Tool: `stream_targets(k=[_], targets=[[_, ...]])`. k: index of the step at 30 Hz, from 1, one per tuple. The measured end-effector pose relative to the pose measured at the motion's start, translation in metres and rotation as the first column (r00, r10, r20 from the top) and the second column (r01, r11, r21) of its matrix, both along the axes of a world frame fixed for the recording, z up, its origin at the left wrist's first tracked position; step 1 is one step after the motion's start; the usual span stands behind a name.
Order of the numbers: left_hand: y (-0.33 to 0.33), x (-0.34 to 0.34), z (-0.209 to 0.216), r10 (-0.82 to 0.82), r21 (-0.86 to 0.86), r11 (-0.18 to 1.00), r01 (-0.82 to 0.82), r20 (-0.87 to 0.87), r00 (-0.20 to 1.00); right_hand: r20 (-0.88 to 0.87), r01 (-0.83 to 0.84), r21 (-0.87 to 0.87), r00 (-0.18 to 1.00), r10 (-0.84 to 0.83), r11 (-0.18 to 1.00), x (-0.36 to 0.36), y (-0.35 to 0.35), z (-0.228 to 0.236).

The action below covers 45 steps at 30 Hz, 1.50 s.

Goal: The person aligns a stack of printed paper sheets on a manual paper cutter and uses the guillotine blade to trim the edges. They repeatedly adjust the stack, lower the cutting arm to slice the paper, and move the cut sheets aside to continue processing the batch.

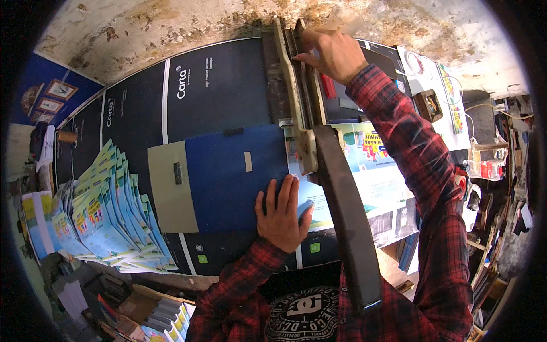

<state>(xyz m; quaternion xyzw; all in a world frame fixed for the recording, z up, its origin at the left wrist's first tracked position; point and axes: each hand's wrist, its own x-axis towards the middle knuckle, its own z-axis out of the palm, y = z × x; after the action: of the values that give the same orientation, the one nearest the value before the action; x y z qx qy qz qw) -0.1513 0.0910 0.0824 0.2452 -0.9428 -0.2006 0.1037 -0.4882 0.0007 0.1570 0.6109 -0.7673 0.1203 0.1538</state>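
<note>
Two hands over a dark, white-striped tabletop (213,114), a stained, blotchy wall (228,20) along the far side! The left hand (282,216) lies flat, fingers extended, on the smooth blue board's (228,176) near right corner; the right hand (337,55) curls at the metal cutter's (289,74) far end, its grip impossible to tell. A dark lever (351,222) bows nearward; glossy leaflets (117,219) fan at left; tabletop stretches between board and wall.

The left hand (281,219) could cross the blue board (225,188); the dark lever (350,228) (thick) blocks rightward.
</note>
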Motion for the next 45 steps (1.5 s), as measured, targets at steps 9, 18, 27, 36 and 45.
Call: stream_targets(k=[9,18,27,36,45], targets=[[0.001,0.0,-0.001,0.0,-0.011,1.0,0.0,-0.006,1.0,0.006,-0.088,-0.052,0.996,0.089,0.995,-0.012,-0.009,0.005],[0.0,-0.001,0.003,-0.003,-0.007,1.0,0.003,-0.021,1.0,0.043,0.147,-0.016,0.988,-0.146,0.989,-0.024,-0.038,-0.006],[0.003,0.0,-0.002,0.023,-0.023,0.999,-0.024,-0.038,0.999,0.086,-0.056,0.127,0.995,0.045,0.99,0.011,-0.019,0.014],[0.001,-0.001,0.0,0.025,-0.031,0.999,-0.026,-0.045,0.999,0.072,0.012,-0.02,0.997,-0.011,1.0,-0.003,-0.03,0.001],[0.002,-0.001,-0.003,0.036,-0.03,0.999,-0.037,-0.056,0.998,-0.131,0.004,0.275,0.991,0.034,0.961,0.0,-0.042,0.009]])
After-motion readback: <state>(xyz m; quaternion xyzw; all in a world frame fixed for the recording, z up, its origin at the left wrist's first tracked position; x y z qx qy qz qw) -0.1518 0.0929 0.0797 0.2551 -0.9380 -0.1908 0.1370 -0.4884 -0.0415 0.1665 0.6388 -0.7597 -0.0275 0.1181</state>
